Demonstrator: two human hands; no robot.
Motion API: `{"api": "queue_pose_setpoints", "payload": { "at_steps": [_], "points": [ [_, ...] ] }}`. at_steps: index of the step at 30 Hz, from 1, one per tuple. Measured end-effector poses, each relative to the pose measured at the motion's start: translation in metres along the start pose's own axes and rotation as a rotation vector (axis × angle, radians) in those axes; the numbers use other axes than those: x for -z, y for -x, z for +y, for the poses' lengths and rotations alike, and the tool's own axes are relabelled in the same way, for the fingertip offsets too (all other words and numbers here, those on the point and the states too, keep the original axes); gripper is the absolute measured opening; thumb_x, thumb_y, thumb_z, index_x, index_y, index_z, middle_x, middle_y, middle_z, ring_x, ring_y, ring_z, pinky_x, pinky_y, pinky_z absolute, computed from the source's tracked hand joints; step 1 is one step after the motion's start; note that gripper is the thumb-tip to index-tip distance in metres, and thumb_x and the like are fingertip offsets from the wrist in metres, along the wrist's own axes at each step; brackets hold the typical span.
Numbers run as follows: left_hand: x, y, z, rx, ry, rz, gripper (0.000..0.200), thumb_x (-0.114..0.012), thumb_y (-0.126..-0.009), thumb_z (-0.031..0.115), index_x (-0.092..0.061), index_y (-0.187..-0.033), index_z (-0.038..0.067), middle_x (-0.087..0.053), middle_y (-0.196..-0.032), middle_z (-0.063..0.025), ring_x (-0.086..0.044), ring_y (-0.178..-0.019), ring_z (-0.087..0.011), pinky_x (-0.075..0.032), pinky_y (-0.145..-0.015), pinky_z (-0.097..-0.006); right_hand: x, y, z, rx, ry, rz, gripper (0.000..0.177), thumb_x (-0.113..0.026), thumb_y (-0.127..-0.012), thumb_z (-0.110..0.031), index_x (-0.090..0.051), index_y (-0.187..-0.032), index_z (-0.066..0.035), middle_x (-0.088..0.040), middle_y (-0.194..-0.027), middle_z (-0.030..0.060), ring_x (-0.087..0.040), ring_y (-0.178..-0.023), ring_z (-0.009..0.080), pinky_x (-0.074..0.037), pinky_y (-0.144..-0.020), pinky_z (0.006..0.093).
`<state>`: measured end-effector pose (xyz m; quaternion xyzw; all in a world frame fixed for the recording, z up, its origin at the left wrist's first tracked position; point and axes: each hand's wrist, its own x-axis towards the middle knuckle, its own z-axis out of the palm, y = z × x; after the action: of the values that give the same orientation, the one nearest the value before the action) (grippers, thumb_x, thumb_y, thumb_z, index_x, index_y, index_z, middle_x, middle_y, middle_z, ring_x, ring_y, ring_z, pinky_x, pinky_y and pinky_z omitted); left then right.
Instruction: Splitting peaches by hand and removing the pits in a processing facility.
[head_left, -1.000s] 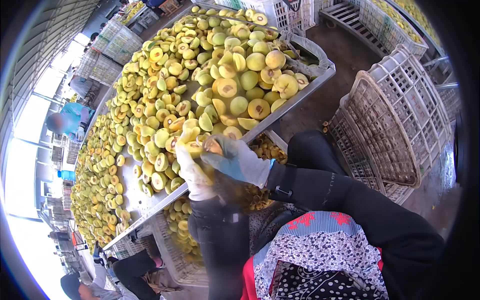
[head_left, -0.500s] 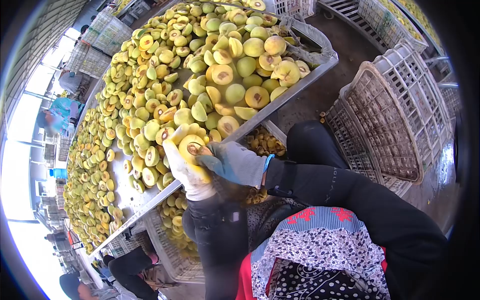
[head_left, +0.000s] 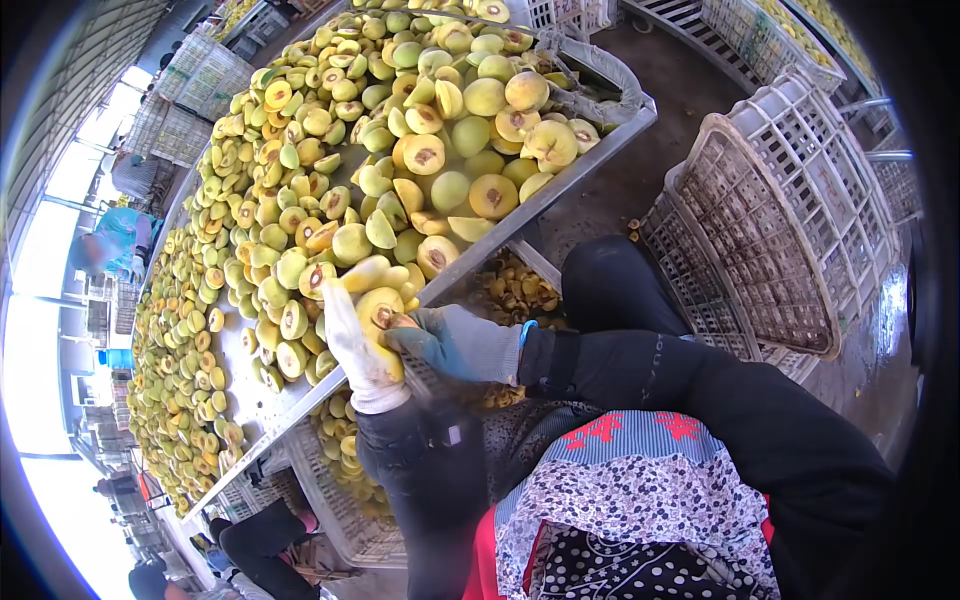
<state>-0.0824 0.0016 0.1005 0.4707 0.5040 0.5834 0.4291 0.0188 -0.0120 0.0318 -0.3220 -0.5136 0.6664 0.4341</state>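
Observation:
A yellow peach half (head_left: 376, 306) lies in my left hand (head_left: 352, 340), which wears a pale, stained glove and curls around it. The cut face, with a reddish-brown centre, points up toward me. My right hand (head_left: 450, 342), in a grey and blue glove, presses against the right side of that face. Its fingers are closed, and whatever they may grip is hidden. Both hands are just off the near rim of a metal table (head_left: 540, 205), beside the heap of cut peaches (head_left: 350, 243).
Below the table edge are a crate (head_left: 345, 520) of peach halves and a heap of small brownish-yellow pieces (head_left: 520, 283). Large stacked plastic crates (head_left: 755, 235) stand on my right. Another person in a turquoise top (head_left: 118, 238) is across the table at left.
The view has shifted slightly, so the table and crates appear a little further left. Both hands stay together at the peach half, its cut face now more covered by my right fingers.

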Motion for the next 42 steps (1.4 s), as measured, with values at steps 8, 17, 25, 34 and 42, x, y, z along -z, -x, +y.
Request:
{"api": "queue_pose_setpoints", "payload": {
  "at_steps": [8, 17, 25, 34, 42],
  "points": [
    [0.007, -0.006, -0.022, -0.063, -0.027, 0.018, 0.041, -0.053, -0.099, 0.028, -0.056, -0.12, -0.006, -0.063, -0.11, -0.0217, -0.065, -0.096, -0.03, -0.055, -0.082, -0.0365, 0.005, 0.0, -0.008, -0.324, -0.233, -0.107, 0.033, -0.05, -0.105, -0.027, -0.065, -0.112, 0.002, -0.068, -0.1, 0.004, -0.056, -0.096, 0.0076, -0.049, -0.083, 0.0283],
    [0.002, -0.007, -0.018, 0.03, 0.081, 0.055, 0.059, -0.044, -0.098, 0.046, -0.065, -0.087, -0.007, -0.069, -0.077, -0.0169, -0.067, -0.064, -0.025, -0.055, -0.059, -0.034, 0.002, 0.005, -0.008, -0.28, -0.121, -0.102, 0.033, -0.052, -0.104, -0.03, -0.065, -0.11, 0.0, -0.067, -0.096, 0.0017, -0.056, -0.092, 0.0072, -0.049, -0.077, 0.0302],
    [-0.008, -0.006, -0.017, 0.065, 0.024, 0.045, 0.052, -0.047, -0.101, 0.043, -0.064, -0.093, -0.006, -0.068, -0.081, -0.0163, -0.066, -0.064, -0.024, -0.056, -0.057, -0.0321, -0.007, 0.0, 0.039, -0.016, -0.141, 0.109, 0.039, -0.056, -0.101, -0.039, -0.07, -0.096, -0.003, -0.065, -0.078, 0.0019, -0.054, -0.076, 0.0064, -0.048, -0.068, 0.0283],
    [-0.013, -0.01, -0.016, 0.021, -0.122, 0.061, 0.057, -0.042, -0.103, 0.044, -0.066, -0.088, -0.005, -0.068, -0.076, -0.014, -0.065, -0.062, -0.0195, -0.054, -0.056, -0.0274, -0.004, 0.004, 0.011, -0.162, -0.06, 0.008, 0.052, -0.042, -0.103, -0.052, -0.07, -0.094, -0.009, -0.057, -0.068, -0.0012, -0.05, -0.066, 0.0108, -0.045, -0.062, 0.03],
    [-0.004, -0.014, -0.022, 0.051, -0.119, -0.07, 0.056, -0.04, -0.104, 0.044, -0.067, -0.091, -0.004, -0.069, -0.081, -0.0129, -0.064, -0.069, -0.0169, -0.053, -0.067, -0.0271, -0.011, -0.001, 0.022, -0.296, -0.433, -0.107, 0.062, -0.042, -0.09, -0.075, -0.049, -0.066, -0.018, -0.041, -0.054, -0.0045, -0.035, -0.04, 0.0085, -0.026, -0.039, 0.0278]
  ]
}}
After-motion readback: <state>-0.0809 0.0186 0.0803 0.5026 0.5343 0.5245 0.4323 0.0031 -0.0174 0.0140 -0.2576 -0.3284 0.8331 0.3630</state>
